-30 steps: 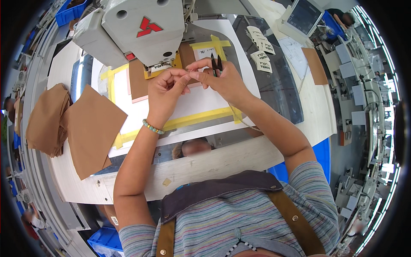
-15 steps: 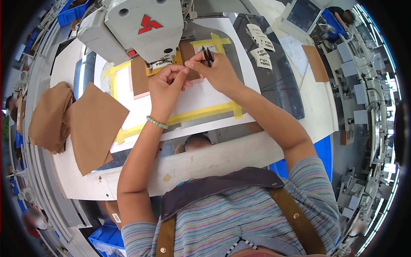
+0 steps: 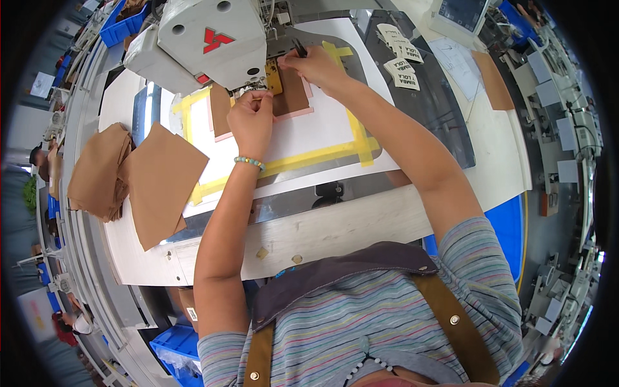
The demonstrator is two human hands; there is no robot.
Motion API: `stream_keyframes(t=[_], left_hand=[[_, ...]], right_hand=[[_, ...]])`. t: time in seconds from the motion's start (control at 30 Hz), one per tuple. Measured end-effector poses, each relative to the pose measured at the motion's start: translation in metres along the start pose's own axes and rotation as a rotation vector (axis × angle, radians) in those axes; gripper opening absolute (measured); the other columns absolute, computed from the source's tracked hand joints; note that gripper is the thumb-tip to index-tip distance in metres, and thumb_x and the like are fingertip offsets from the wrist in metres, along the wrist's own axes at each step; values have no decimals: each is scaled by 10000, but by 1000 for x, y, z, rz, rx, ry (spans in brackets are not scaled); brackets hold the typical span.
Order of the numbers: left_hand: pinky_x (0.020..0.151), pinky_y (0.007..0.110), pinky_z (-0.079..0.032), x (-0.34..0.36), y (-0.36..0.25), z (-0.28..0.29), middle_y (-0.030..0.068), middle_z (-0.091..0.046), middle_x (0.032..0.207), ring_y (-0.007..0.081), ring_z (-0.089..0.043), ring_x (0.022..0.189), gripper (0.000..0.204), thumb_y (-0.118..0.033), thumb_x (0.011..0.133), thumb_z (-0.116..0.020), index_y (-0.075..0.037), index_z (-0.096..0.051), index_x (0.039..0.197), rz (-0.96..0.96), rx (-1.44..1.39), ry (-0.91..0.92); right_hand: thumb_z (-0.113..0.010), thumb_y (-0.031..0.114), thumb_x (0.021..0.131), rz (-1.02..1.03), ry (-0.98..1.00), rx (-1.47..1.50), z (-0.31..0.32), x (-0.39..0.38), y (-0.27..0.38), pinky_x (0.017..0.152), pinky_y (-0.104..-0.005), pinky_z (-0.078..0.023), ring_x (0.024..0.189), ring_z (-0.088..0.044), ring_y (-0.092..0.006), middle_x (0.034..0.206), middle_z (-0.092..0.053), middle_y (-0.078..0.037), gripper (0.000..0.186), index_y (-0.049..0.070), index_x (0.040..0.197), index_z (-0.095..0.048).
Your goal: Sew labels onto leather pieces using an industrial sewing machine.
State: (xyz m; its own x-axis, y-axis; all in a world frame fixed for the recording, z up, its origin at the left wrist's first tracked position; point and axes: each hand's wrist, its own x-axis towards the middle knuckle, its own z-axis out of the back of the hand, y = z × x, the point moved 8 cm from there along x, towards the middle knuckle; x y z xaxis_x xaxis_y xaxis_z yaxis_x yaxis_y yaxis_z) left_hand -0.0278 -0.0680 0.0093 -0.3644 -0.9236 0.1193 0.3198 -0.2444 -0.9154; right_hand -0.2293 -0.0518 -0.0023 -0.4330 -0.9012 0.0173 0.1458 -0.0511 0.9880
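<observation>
Beneath the sewing machine head (image 3: 200, 42), a brown fabric panel (image 3: 293, 100) lies within a pink-edged outline on a white sheet (image 3: 290, 143). A yellow clamp plate (image 3: 274, 79) rests over the panel. My left hand (image 3: 251, 122) is closed in a pinch at the panel's near side, just below the needle area; whatever its fingertips hold is too small to make out. Farther right, my right hand (image 3: 317, 69) is curled around small black thread snips (image 3: 298, 47), whose blades point away from me. Its thumb and forefinger meet near the clamp plate.
A stack of brown fabric pieces (image 3: 97, 171) and a loose brown piece (image 3: 161, 184) lie at left. White printed labels (image 3: 401, 72) are piled at right on the dark plate. Yellow tape (image 3: 309, 161) borders the sheet. A control screen (image 3: 459, 16) stands at far right.
My hands were together in front of the clamp and are now apart. The right has moved away from the left with the snips. The whole view has shifted slightly.
</observation>
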Motion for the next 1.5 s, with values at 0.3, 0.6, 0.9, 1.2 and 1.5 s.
stream_keyframes(t=[0.3,0.6,0.9,1.2,1.5], left_hand=[[590,390,-502,10,-2,0,102,-699,665,259,-655,577,134,-156,860,-709,-42,-779,855,-133,331,-232],[615,399,-523,12,-6,-2,124,-703,669,285,-680,605,142,-174,845,-726,-46,-787,858,-180,413,-284],[617,398,-528,12,-4,-3,123,-709,671,287,-694,618,147,-181,847,-726,-46,-785,859,-182,374,-272],[626,398,-538,12,-4,-3,126,-719,687,292,-700,620,146,-183,847,-727,-49,-784,857,-198,407,-296],[559,327,-483,12,-4,-4,79,-714,651,167,-641,538,166,-165,885,-720,-8,-771,891,-252,426,-293]], right_hand=[[-726,317,872,178,-64,-301,-5,-15,15,744,-412,-539,770,-704,-328,802,-732,-166,264,58,890,-772],[-710,263,904,522,-81,-406,-15,-22,24,772,-443,-531,871,-690,-384,951,-735,-197,271,0,969,-728],[-696,265,896,507,-59,-480,-19,-28,29,787,-448,-540,889,-679,-408,937,-722,-207,278,-10,937,-702],[-706,236,879,420,-24,-442,-19,-25,23,787,-438,-542,880,-691,-386,921,-732,-185,236,8,940,-719],[-704,224,879,425,-27,-440,-20,-26,25,790,-425,-547,878,-703,-366,915,-740,-170,220,11,929,-727]])
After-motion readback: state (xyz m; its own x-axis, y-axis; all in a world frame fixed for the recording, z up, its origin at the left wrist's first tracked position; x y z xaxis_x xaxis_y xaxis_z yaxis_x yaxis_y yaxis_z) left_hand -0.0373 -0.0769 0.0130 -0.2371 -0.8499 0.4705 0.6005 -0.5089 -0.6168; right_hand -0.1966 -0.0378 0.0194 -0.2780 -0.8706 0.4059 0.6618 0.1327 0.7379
